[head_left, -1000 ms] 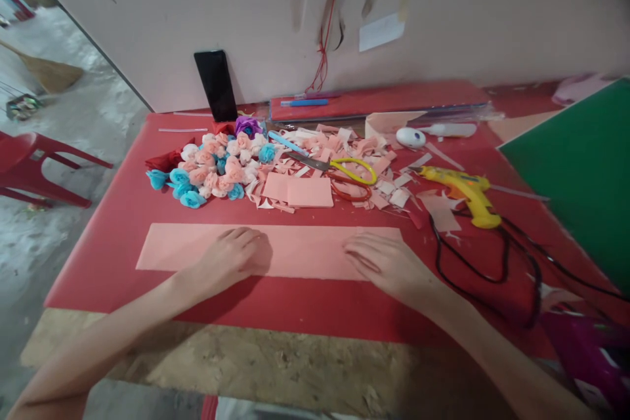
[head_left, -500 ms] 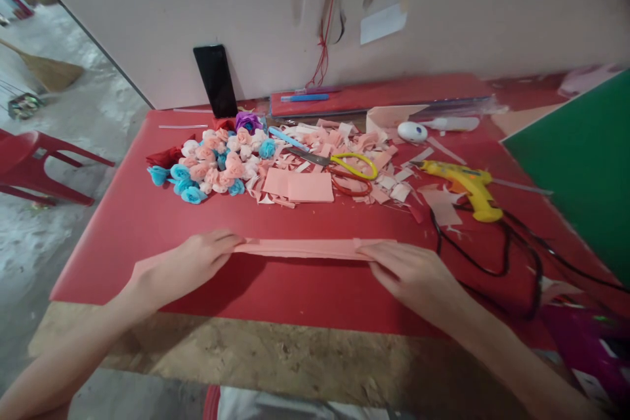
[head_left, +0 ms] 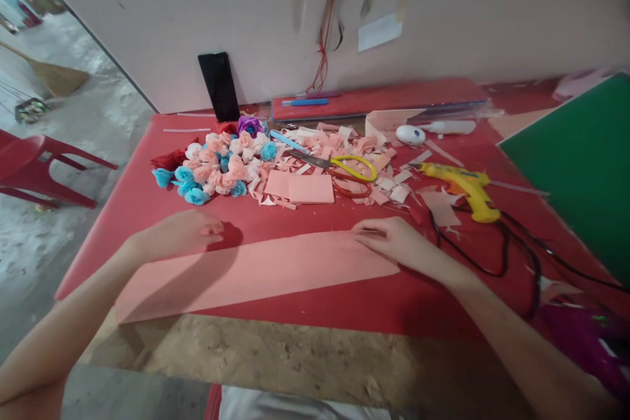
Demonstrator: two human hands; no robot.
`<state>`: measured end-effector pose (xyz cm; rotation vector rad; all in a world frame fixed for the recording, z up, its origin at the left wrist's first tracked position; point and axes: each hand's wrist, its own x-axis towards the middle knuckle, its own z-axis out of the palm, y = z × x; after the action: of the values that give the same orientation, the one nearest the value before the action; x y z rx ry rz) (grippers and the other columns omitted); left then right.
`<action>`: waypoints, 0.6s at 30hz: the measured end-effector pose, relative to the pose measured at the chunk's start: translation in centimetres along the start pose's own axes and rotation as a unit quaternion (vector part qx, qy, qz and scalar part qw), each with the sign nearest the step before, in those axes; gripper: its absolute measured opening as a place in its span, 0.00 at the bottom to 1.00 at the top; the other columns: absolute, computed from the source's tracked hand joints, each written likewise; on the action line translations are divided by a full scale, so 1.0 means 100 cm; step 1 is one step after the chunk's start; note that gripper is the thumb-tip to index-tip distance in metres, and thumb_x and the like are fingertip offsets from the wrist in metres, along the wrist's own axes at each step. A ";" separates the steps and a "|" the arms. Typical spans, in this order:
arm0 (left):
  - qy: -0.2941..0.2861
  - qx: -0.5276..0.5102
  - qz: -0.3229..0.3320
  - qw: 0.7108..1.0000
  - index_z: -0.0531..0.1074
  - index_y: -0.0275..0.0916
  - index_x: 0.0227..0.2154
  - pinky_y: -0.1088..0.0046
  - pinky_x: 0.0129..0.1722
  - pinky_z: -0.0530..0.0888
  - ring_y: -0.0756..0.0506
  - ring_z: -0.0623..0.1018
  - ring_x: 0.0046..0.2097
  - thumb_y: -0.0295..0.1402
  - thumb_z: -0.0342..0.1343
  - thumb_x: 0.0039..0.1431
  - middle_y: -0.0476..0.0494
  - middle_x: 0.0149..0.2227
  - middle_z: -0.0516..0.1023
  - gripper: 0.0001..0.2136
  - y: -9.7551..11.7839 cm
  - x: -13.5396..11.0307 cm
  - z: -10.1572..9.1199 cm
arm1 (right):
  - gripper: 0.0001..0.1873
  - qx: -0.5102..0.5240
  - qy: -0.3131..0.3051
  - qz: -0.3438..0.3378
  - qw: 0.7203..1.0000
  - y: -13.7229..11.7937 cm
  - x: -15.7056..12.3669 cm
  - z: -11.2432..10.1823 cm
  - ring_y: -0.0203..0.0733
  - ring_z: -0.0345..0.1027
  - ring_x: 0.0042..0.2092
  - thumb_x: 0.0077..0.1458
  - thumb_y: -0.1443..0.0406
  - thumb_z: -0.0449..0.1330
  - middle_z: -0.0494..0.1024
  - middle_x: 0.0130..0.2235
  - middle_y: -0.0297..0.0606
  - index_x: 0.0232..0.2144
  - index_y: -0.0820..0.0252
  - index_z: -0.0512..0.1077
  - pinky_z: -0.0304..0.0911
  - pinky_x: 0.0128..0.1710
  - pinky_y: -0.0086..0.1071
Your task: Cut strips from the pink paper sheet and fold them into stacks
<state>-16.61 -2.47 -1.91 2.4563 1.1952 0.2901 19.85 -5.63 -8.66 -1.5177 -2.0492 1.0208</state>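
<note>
A long strip of pink crepe paper (head_left: pixel 275 269) lies spread in front of me, slanting across the red tabletop and over its front edge at the left. My right hand (head_left: pixel 394 241) pinches the strip's far edge near its right end. Just above the strip's left part, my left hand (head_left: pixel 180 234) hovers with fingers loosely bent, slightly blurred, and no paper shows in them. Beyond the strip, folded pink paper pieces (head_left: pixel 311 189) lie beside scissors (head_left: pixel 352 167) with yellow and orange handles.
Paper roses (head_left: pixel 216 167) in pink, white and blue cluster at the left, near a leaning phone (head_left: pixel 219 86). Paper scraps (head_left: pixel 388 164) cover the middle back. A yellow glue gun (head_left: pixel 462 185) with a black cord (head_left: pixel 504 249) lies right, by a green board (head_left: pixel 575 164).
The narrow folded strip between my hands has opened out into a wide flat one. My left hand has let go of it and moved left; my right hand stays at the right end.
</note>
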 end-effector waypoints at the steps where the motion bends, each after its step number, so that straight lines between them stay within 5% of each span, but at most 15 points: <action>1: -0.029 0.003 0.008 1.000 0.76 0.39 0.28 0.81 0.30 0.73 0.51 0.77 0.30 0.33 0.52 0.57 0.54 0.32 0.80 0.09 0.005 0.001 0.008 | 0.12 0.003 0.002 -0.002 1.000 0.000 0.000 0.004 0.45 0.74 0.32 0.50 0.58 0.54 0.80 0.30 0.37 0.26 0.58 0.74 0.69 0.34 0.35; 4: -0.068 0.048 0.023 0.996 0.73 0.38 0.42 0.72 0.43 0.73 0.46 0.77 0.43 0.32 0.50 0.60 0.44 0.43 0.78 0.11 0.024 0.008 0.039 | 0.12 0.010 0.013 -0.007 1.000 -0.004 0.000 0.013 0.44 0.75 0.33 0.52 0.60 0.54 0.80 0.30 0.37 0.26 0.58 0.74 0.69 0.33 0.33; 9: -0.044 0.055 0.078 0.994 0.73 0.37 0.37 0.66 0.47 0.70 0.45 0.74 0.44 0.30 0.48 0.60 0.41 0.44 0.75 0.08 0.036 0.024 0.085 | 0.11 0.007 0.039 -0.005 0.999 -0.005 0.002 0.023 0.43 0.75 0.33 0.52 0.61 0.54 0.80 0.30 0.36 0.26 0.58 0.74 0.69 0.32 0.32; 18: 0.077 -0.002 0.095 0.993 0.73 0.37 0.38 0.66 0.47 0.69 0.46 0.74 0.44 0.31 0.50 0.61 0.41 0.42 0.76 0.08 0.008 0.031 0.098 | 0.10 -0.035 0.140 -0.024 0.989 0.001 -0.001 0.031 0.44 0.74 0.36 0.54 0.62 0.54 0.80 0.34 0.39 0.30 0.57 0.75 0.69 0.37 0.35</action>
<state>-10.74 -2.98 -10.41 2.5877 1.0179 0.5432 17.86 -6.70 -10.78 -1.5411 -1.9309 0.6799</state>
